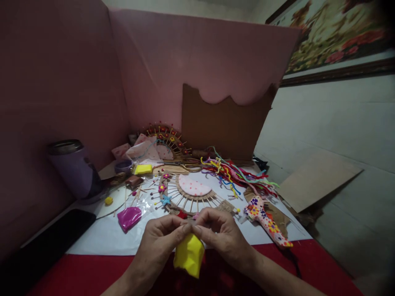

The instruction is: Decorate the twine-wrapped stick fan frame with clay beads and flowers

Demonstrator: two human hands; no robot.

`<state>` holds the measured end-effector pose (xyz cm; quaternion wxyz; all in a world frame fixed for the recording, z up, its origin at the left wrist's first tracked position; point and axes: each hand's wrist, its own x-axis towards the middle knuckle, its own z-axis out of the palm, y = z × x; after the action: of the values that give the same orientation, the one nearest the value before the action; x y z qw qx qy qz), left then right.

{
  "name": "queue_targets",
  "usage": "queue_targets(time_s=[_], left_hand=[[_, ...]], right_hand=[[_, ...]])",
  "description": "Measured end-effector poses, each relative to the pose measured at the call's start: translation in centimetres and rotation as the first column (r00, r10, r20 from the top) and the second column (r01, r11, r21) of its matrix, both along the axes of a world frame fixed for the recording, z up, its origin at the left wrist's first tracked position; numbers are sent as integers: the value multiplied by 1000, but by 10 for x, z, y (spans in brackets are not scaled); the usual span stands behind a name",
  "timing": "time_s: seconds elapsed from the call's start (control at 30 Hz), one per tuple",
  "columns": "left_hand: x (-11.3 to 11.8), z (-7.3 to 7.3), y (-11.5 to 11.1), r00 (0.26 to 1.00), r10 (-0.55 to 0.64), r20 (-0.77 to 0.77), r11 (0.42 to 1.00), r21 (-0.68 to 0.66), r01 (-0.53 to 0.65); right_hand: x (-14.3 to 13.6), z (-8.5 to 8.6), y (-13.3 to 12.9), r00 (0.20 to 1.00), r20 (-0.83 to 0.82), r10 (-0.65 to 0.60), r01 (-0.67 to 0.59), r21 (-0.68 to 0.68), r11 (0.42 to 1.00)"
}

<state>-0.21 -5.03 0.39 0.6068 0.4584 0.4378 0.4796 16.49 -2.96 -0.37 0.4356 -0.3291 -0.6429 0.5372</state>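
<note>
Both hands meet at the lower middle, over the red cloth near the front edge of the white paper. My left hand [165,236] pinches the upper end of a yellow packet [189,257] between thumb and fingers. My right hand [217,234] pinches the same end from the other side, the two thumbs nearly touching. The packet hangs down below the fingertips. Just beyond the hands lies a half-round fan of sticks with a pink dotted centre [194,186], a brown rim, and small flowers and a blue star [166,200]. The fingers hide part of its rim.
A purple tumbler [75,170] and a black phone [61,236] are on the left. Magenta clay [128,218] and another yellow packet [143,169] lie nearby. Scissors [185,165], colourful pipe cleaners [237,174] and a flower-patterned glue gun [267,222] are beyond and right. A second fan [166,135] stands behind.
</note>
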Motion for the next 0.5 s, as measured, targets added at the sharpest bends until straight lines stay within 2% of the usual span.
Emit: queue_targets(time_s=[0.13,0.33,0.5], left_hand=[[-1,0,0,1000,24,3,999,25,-24],[-1,-3,-2,1000,-14,7,999,32,13],[0,-3,-3,1000,-4,26,1000,29,3]], right_hand=[[0,1,-1,1000,8,10,-10,-8,1000],[-1,4,-4,994,101,-29,18,115,993],[0,2,0,999,41,13,-15,38,999]])
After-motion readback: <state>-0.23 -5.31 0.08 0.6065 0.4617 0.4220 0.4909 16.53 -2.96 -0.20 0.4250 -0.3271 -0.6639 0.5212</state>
